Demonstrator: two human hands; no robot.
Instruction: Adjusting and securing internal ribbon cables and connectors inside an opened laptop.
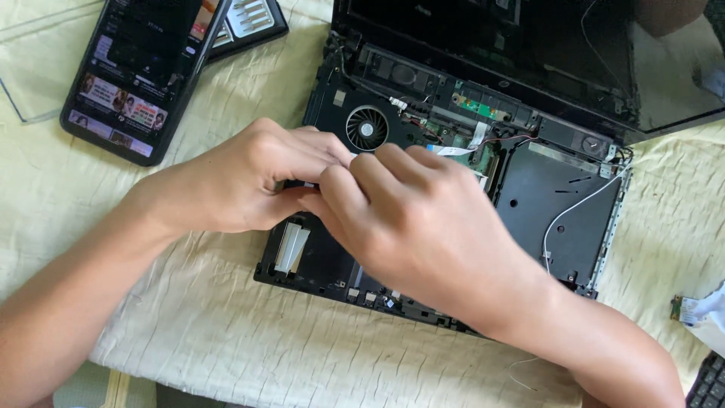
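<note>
One opened laptop (559, 204), keyboard off, sits centre-right on pale yellow cloth (226, 332); long axis runs approx 10-to-4 o'clock, screen hinge twd 12. One fan (367, 128) exposed. Left hand (249, 177) & right hand (415, 219) meet over chassis middle, fingers curled, pinching smth hidden; can't tell what. One phone (140, 72) at 10 o'clock.

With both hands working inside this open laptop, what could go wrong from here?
1. The left hand and right hand hide the spot they work on, so a slip might strain the flat ribbon cable nearby.
2. The thin white wire lies loose across the laptop base; the right forearm could snag it.
3. The soft, wrinkled cloth underneath may let the base shift.
</note>
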